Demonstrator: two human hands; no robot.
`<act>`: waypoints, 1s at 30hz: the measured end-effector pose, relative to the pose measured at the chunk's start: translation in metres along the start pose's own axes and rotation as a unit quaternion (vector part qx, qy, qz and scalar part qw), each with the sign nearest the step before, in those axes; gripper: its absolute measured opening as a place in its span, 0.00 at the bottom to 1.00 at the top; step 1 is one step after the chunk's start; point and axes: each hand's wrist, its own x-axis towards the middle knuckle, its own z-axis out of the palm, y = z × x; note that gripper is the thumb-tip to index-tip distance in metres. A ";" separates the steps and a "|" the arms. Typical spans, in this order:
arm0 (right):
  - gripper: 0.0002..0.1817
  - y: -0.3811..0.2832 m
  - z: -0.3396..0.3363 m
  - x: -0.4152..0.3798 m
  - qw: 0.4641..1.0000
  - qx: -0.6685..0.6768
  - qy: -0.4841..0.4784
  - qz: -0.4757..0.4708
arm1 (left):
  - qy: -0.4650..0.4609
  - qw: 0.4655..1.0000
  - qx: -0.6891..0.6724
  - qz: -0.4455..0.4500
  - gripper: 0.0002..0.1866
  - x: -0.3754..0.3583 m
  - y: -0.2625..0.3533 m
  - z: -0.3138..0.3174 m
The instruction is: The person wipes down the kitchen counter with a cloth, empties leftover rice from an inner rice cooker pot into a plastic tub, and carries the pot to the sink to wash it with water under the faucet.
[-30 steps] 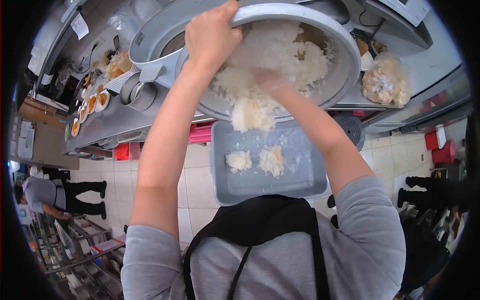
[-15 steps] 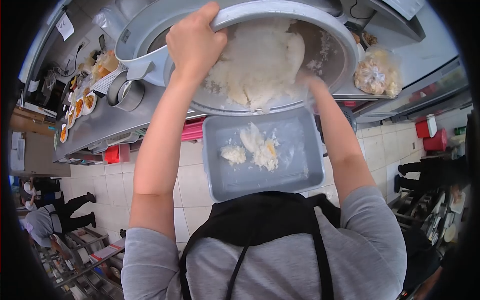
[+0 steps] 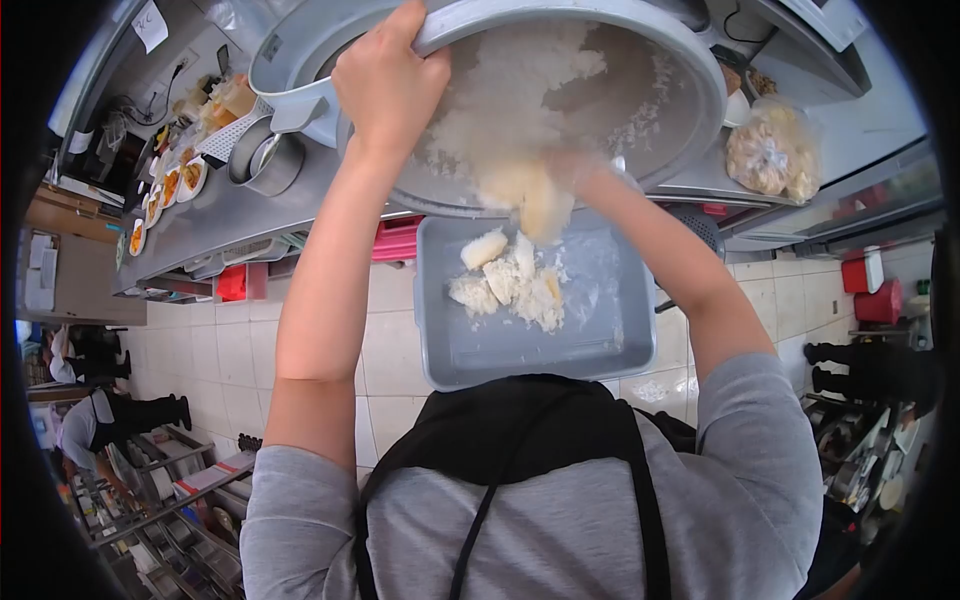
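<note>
My left hand (image 3: 390,90) is closed round the rim of a large round metal pot (image 3: 570,12), which is tipped so its mouth faces me. Inside, a mass of cooked white rice (image 3: 495,110) lies against the wall, with loose grains on the right side. Blurred by motion, my right hand (image 3: 585,172) is in the mouth of the pot against the rice; its fingers cannot be made out. Yellowish rice spills over the lower rim. Just below stands a grey plastic tub (image 3: 590,355) with several clumps of rice (image 3: 510,285) in it.
A grey metal vessel (image 3: 270,75) with a handle adjoins the pot on the left. On the steel counter (image 3: 200,225) are a smaller metal pot (image 3: 275,165) and several plates of food (image 3: 190,180). A filled plastic bag (image 3: 770,155) sits right. Other people (image 3: 90,425) stand farther off.
My right hand has swept left and downward across the pot, bringing rice over the lower rim. More clumps lie in the tub. My left hand keeps its hold on the rim.
</note>
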 end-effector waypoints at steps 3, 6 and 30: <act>0.17 -0.014 0.000 -0.048 0.998 0.012 -0.063 0.027 | 0.044 0.999 -0.023 0.008 0.11 -0.004 0.000 0.000; 0.16 -0.009 -0.006 -0.068 1.000 -0.029 0.002 -0.005 | -0.013 1.000 0.002 -0.019 0.13 -0.004 -0.008 -0.001; 0.14 -0.067 0.015 0.076 0.890 -0.055 0.403 -0.207 | 0.035 0.999 -0.020 0.005 0.08 -0.005 -0.020 0.005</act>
